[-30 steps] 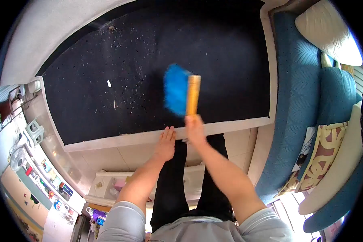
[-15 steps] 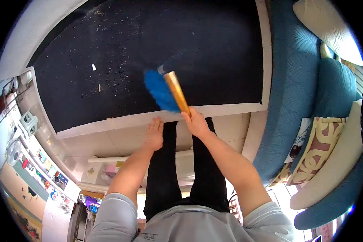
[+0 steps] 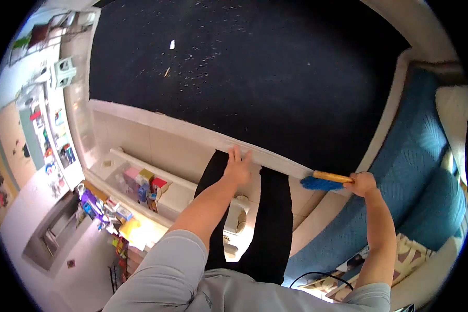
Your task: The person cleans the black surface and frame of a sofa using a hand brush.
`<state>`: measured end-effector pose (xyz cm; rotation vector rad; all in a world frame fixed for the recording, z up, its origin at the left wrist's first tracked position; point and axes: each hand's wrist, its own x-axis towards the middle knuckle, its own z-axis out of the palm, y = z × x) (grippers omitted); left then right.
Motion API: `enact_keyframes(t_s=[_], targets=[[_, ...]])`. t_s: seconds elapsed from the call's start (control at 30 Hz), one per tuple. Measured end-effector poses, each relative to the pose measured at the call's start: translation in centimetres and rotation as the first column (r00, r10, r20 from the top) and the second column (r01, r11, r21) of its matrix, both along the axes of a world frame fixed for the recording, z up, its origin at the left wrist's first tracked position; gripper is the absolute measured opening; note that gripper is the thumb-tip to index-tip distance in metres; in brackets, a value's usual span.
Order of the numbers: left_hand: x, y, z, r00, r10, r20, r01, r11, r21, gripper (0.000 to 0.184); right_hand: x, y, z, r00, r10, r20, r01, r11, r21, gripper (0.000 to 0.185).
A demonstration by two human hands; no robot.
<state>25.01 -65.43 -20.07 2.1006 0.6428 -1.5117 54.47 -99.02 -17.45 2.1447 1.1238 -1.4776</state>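
Observation:
My right hand [image 3: 362, 184] grips the wooden handle of a brush [image 3: 332, 177] with blue bristles. The brush lies at the near right part of a pale border, its bristles pointing down and left. My left hand [image 3: 238, 167] is held over the near edge of the border, fingers spread, with nothing in it; whether it touches the border I cannot tell. Beyond both hands stretches a flat black surface [image 3: 275, 88]. Pale crumbs are scattered over its left half, with a white scrap [image 3: 172, 44] and a small thin stick [image 3: 167, 72] among them.
On the right stands a sofa with a blue quilted cover [image 3: 411, 135] and cushions. Below the near edge is a low white table [image 3: 187, 195] with boxes on its shelf. A pale green stool [image 3: 64, 72] and a shelf of small items are at the left.
My right hand has carried the brush from above the black surface to the right, onto the near border. The left hand has lifted and spread its fingers. The view has turned.

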Motion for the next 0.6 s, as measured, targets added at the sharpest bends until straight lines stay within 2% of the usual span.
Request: enact_keyframes(t_s=[0.07, 0.13, 0.23, 0.33, 0.47, 0.57, 0.6], targets=[[0.2, 0.3, 0.4, 1.000, -0.003, -0.022, 0.003, 1.000, 0.021, 0.087, 1.3, 0.9, -2.4, 0.999, 0.034, 0.030, -0.034, 0.999, 0.002, 0.042], [-0.3, 0.4, 0.7, 0.999, -0.038, -0.011, 0.039, 0.999, 0.023, 0.086, 1.5, 6.3, -2.9, 0.999, 0.044, 0.011, -0.045, 0.985, 0.168, 0.042], [-2.8, 0.7, -0.7, 0.989, -0.121, 0.085, 0.116, 0.991, 0.062, 0.081, -0.1, 14.6, -3.4, 0.990, 0.141, -0.030, -0.137, 0.985, 0.105, 0.045], [-4.0, 2.6, 0.4, 0.981, -0.142, 0.135, 0.143, 0.990, 0.005, 0.075, -3.7, 22.3, -2.9, 0.999, 0.033, -0.006, -0.031, 0.988, 0.148, 0.044], [-5.7, 4.1, 0.1, 0.949, -0.113, 0.294, 0.127, 0.991, -0.030, 0.069, -8.9, 33.2, -1.7, 1.000, 0.005, -0.021, 0.000, 0.968, 0.251, 0.043], [-6.9, 4.8, -0.2, 0.924, -0.049, 0.379, 0.070, 0.997, -0.042, 0.066, -10.3, 37.2, 0.1, 0.997, -0.018, -0.071, 0.039, 0.952, 0.304, 0.042], [-7.2, 5.1, 0.2, 0.922, -0.045, 0.384, 0.064, 0.997, -0.037, 0.064, -10.6, 36.9, 0.0, 0.996, 0.044, -0.071, -0.020, 0.950, 0.312, 0.042]])
